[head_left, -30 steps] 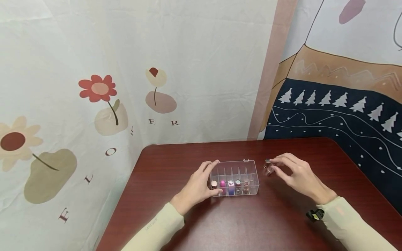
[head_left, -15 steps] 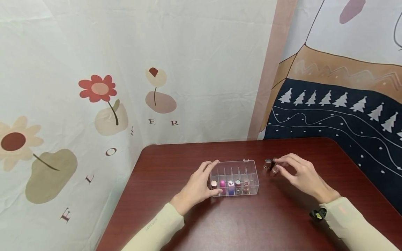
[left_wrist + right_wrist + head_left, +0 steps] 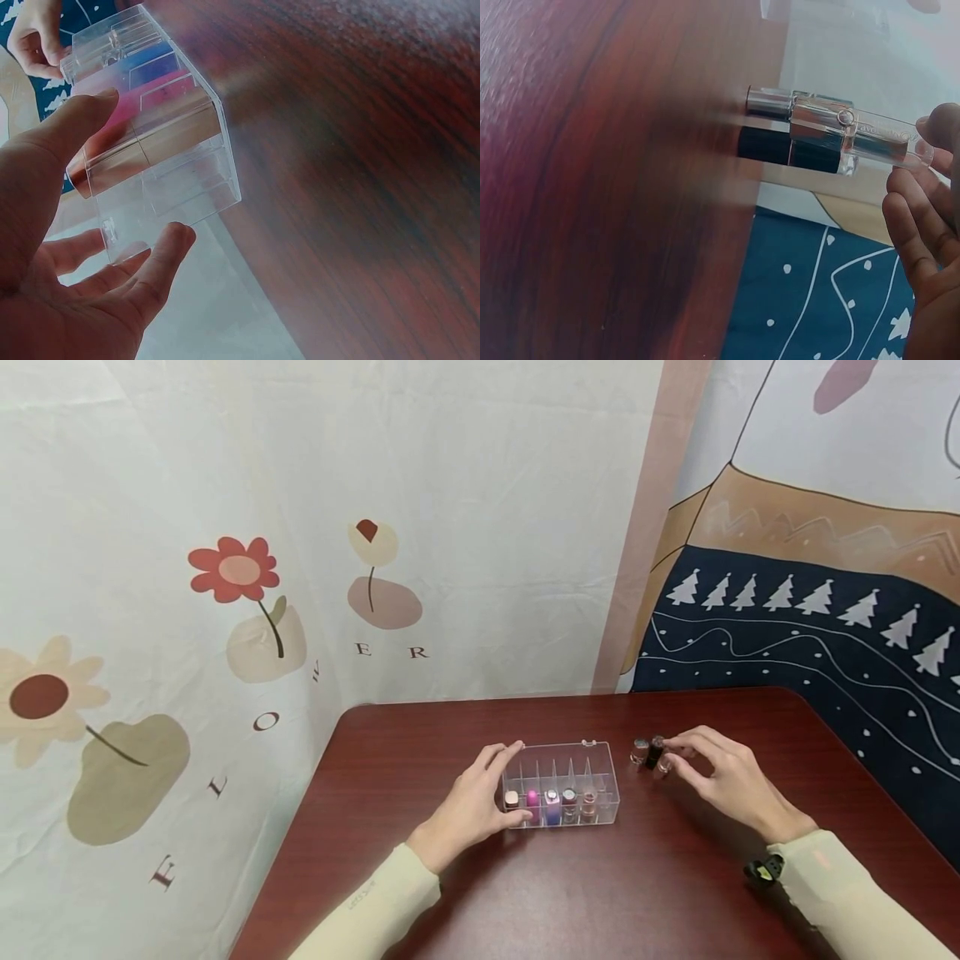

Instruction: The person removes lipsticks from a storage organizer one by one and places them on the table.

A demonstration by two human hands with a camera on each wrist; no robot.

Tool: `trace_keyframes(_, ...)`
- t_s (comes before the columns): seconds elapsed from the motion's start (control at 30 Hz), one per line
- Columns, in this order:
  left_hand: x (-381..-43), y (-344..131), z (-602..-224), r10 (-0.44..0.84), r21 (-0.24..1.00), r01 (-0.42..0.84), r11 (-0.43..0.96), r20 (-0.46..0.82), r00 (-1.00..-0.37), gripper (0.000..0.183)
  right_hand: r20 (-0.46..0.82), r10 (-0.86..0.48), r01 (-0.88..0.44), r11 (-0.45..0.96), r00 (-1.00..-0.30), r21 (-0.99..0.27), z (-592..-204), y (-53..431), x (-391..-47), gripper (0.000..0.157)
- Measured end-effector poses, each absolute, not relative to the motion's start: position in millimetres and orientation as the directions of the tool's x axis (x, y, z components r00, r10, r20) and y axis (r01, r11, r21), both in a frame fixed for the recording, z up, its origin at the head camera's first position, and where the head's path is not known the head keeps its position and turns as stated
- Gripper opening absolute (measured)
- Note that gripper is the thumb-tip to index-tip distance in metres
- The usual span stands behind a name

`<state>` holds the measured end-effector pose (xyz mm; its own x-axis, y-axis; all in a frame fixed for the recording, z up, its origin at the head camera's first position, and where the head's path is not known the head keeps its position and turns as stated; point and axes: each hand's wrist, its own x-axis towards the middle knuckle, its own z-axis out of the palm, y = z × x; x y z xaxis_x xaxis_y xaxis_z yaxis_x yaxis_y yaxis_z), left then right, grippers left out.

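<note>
A clear lipstick organizer (image 3: pixel 613 789) stands on the table, several lipsticks in its front row. Among these are a pink lipstick (image 3: pixel 533 797) and a purple-blue one (image 3: pixel 553 810). My left hand (image 3: pixel 471 797) grips the organizer's left end, thumb (image 3: pixel 96 112) across the front and fingers spread round the other side. To the right of it, my right hand (image 3: pixel 726 783) pinches the clear top of a lipstick tube (image 3: pixel 881 140) between thumb and fingertips. Close behind that tube stand a black lipstick (image 3: pixel 763 146) and a silver-based one (image 3: pixel 768 103), which it partly hides.
The reddish-brown wooden table (image 3: pixel 420 735) runs back to a pale curtain (image 3: pixel 480 527) printed with flowers. At the right hangs a dark blue cloth (image 3: pixel 757 643) with white trees. The organizer's back row shows bare dividers (image 3: pixel 553 770).
My right hand has shifted a little to the right with the clear-topped tube, and the silver-based and black lipsticks now show beside it. The left hand and organizer have stayed put.
</note>
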<state>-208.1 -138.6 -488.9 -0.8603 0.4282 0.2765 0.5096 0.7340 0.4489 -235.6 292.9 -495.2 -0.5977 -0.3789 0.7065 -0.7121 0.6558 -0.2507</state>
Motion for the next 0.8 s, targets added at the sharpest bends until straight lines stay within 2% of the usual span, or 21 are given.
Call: trace_keyframes(0.8, -207.9, -138.7, -487.2, 0.430, 0.452, 0.507, 0.734, 0.269, -0.862, 0.110, 0.692, -0.352, -0.668, 0.701, -0.630, -0.250, -504.0, 304.8, -243.1, 0.043)
